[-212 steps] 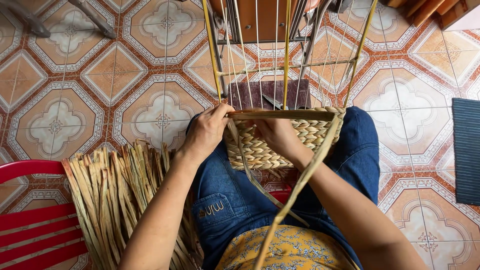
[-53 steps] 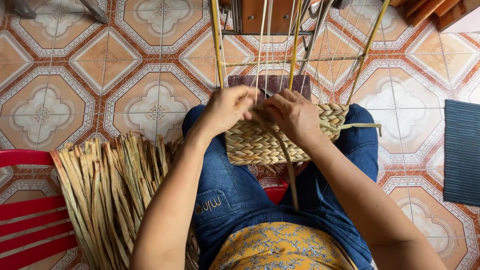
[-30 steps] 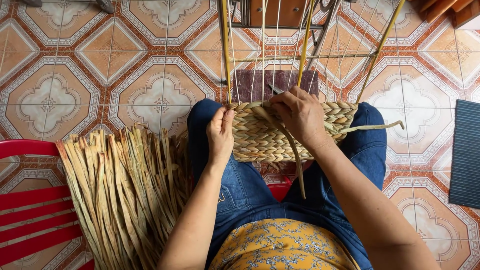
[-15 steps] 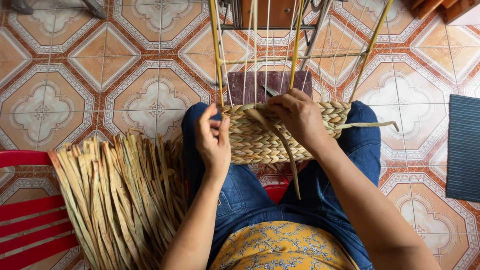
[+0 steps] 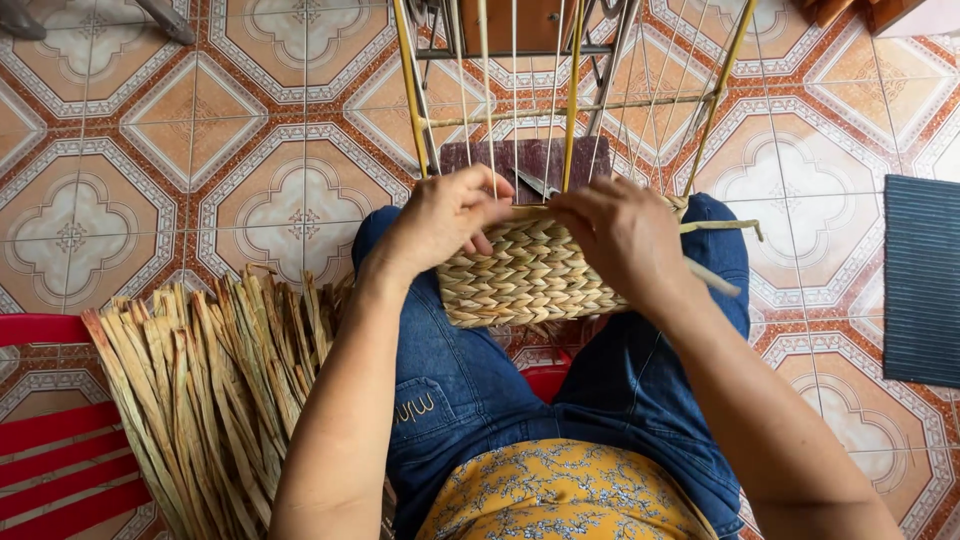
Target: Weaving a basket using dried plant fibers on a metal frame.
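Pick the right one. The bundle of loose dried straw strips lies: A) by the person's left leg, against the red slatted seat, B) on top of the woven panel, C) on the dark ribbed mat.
A: the bundle of loose dried straw strips lies by the left leg, overlapping the red slatted seat.

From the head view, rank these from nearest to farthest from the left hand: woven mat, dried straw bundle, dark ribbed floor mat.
1. Woven mat: on the lap, touching the left hand.
2. Dried straw bundle: on the floor at the person's left.
3. Dark ribbed floor mat: far right edge.
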